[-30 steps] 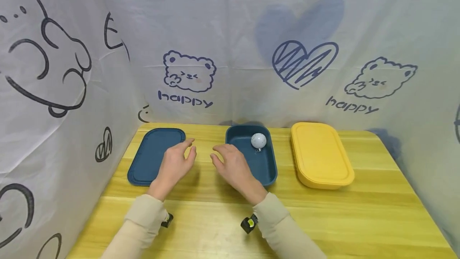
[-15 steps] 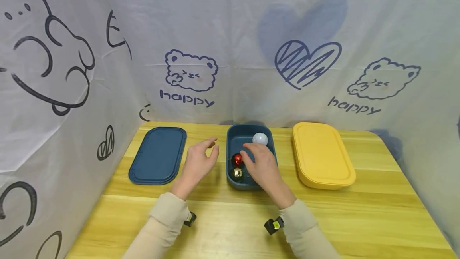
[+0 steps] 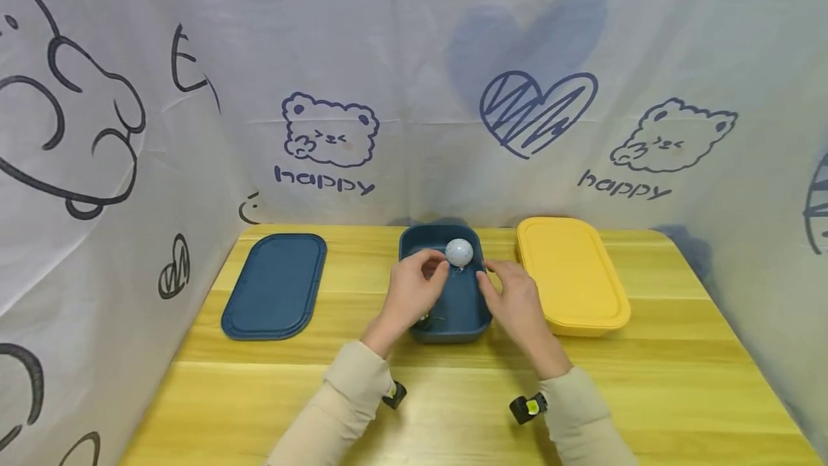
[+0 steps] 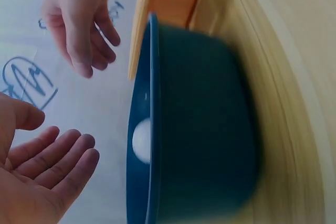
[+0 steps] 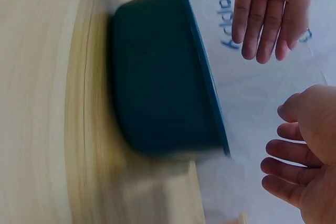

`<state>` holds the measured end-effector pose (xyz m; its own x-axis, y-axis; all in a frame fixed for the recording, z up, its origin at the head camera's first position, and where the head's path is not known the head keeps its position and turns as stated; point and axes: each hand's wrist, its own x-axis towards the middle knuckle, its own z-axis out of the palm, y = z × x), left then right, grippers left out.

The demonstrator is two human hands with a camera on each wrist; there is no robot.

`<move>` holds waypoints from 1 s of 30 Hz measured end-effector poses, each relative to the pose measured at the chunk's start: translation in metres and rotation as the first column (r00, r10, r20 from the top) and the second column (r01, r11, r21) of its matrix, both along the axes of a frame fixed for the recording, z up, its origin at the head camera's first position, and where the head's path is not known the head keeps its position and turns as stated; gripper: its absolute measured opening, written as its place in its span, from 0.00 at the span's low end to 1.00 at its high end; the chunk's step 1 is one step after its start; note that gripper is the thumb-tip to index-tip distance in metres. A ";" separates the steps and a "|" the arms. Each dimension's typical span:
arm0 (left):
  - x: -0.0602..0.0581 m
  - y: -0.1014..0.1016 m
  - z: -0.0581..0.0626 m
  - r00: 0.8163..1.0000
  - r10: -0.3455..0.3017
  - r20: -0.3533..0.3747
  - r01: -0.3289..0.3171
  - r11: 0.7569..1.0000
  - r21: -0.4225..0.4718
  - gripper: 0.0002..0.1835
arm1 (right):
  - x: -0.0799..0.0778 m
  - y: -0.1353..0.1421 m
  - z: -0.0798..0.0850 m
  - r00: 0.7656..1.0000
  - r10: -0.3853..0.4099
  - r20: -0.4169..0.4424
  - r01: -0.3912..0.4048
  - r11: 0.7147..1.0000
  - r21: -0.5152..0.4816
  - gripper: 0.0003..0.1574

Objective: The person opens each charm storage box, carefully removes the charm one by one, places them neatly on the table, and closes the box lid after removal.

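A dark blue box [image 3: 462, 311] without its lid stands between my hands. Inside its far part lies a white speckled ball [image 3: 459, 252] with a small hanger, also a white ball [image 4: 142, 140] in the left wrist view. Low at the left of the box, part of a gold bauble [image 3: 423, 318] shows beside my wrist. My left hand [image 3: 414, 290] hovers over the box's left side, fingers bent loosely with nothing in them. At the right rim is my right hand [image 3: 515, 300], its fingers relaxed and holding nothing; whether it touches the rim I cannot tell.
A dark blue lid [image 3: 274, 286] lies flat at the left of the wooden table [image 3: 679, 365]. To the right of the open box stands a yellow box [image 3: 576, 279] with its lid on. Behind them hangs a printed white cloth [image 3: 440, 164].
Both hands have moved rightward from beside the lid to the blue box. The red bauble seen half a second ago is now out of sight, with my left hand over that spot.
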<state>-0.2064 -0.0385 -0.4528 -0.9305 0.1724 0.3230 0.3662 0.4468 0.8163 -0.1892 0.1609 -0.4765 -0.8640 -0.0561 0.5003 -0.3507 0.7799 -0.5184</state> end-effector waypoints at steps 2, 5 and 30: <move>-0.001 0.011 -0.001 0.999 -0.011 0.046 0.010 1.000 0.025 0.11 | 0.000 0.010 -0.003 0.999 -0.004 -0.037 0.003 1.000 -0.004 0.17; -0.002 0.028 -0.002 0.992 -0.038 0.120 0.031 0.998 0.058 0.13 | 0.001 0.031 -0.008 0.996 -0.017 -0.091 0.016 1.000 -0.014 0.15; -0.013 0.124 -0.013 0.951 -0.056 0.303 0.045 0.998 0.042 0.19 | 0.012 0.165 -0.019 0.965 -0.244 -0.093 0.243 0.970 -0.027 0.15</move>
